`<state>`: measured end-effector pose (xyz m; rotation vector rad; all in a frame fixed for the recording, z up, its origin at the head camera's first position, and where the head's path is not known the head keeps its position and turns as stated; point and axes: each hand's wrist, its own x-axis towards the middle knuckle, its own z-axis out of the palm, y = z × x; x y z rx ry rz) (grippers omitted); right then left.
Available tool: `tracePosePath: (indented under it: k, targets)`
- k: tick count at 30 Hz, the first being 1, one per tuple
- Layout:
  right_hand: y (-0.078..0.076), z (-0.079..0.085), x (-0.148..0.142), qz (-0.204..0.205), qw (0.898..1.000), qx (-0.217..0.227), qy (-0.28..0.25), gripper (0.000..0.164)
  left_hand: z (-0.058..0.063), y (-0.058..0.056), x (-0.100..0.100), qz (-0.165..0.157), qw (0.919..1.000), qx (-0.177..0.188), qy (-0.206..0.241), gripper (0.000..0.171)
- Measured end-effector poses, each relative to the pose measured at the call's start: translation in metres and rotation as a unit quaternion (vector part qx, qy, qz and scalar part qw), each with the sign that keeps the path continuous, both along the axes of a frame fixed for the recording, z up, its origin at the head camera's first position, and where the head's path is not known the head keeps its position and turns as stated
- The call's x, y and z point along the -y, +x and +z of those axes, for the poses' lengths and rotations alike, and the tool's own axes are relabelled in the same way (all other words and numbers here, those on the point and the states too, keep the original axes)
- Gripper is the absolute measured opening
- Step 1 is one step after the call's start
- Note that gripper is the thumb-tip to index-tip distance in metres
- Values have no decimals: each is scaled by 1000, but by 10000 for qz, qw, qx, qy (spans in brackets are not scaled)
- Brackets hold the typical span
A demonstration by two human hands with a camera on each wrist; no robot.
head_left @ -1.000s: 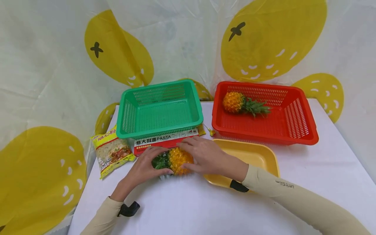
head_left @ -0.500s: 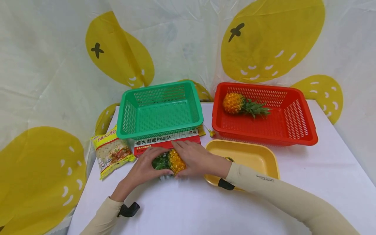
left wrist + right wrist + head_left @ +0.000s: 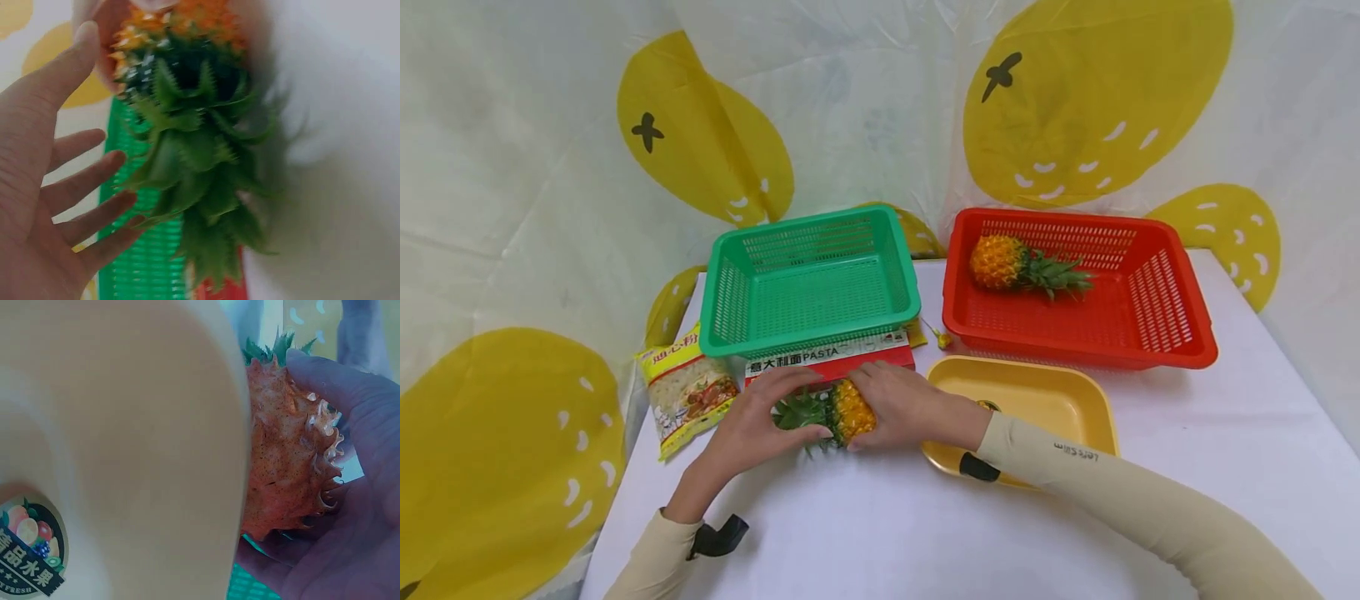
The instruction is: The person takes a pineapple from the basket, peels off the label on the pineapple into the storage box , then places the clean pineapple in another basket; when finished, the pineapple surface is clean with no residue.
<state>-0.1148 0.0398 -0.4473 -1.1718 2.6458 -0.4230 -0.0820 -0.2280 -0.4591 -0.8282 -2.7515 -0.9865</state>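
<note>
A small pineapple (image 3: 852, 414) lies across the white table, its green leaves toward the left. My right hand (image 3: 898, 408) grips its orange body, thumb on the near side and fingers round the far side. Around the leafy crown (image 3: 194, 156) my left hand (image 3: 760, 421) stands with fingers spread. In the left wrist view those fingers are extended beside the leaves and curl round nothing. The right wrist view shows the spiky body (image 3: 284, 456) in my right palm, partly hidden behind the yellow tray (image 3: 150, 425).
Behind the hands stand a green basket (image 3: 808, 346) and a red basket (image 3: 1075, 350) with another pineapple (image 3: 997, 262) inside. A pasta box (image 3: 880, 354) lies before the green basket, a yellow noodle bag (image 3: 692, 392) to its left. A small yellow flower (image 3: 943, 340) lies between the baskets.
My right hand has moved left, farther over the pineapple's body. My left hand has loosened and shifted slightly left, and the leaves have spread out.
</note>
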Motion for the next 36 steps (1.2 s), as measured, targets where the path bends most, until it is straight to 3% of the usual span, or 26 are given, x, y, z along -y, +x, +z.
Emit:
tracePosePath:
  k: [5,9,12,17,20,25,30,36]
  targets:
    - [0,0,0,19,10000,-22,66,93,16,-11,14,554,9942,-697,598,59]
    - [1,1,0,-60,10000,36,64,94,27,-32,33,1321,9759,-1396,1034,59]
    - [2,1,0,-109,9999,78,22,93,30,-45,47,1829,9652,-1467,1160,68]
    - [3,2,-1,-125,9999,57,-55,93,23,-55,62,2404,9611,-767,1123,84]
    - [3,2,-2,-132,9998,82,-78,92,15,-59,67,2565,9589,-220,1189,88]
    - [2,0,-2,-99,9999,94,-35,92,3,-64,70,2692,9505,560,1446,91]
    - [3,-1,-1,-32,9999,144,-24,93,-1,-65,72,2851,9293,1442,1851,100]
    - [5,0,-1,-14,9996,263,-72,95,-8,-67,74,2704,9216,1766,2154,103]
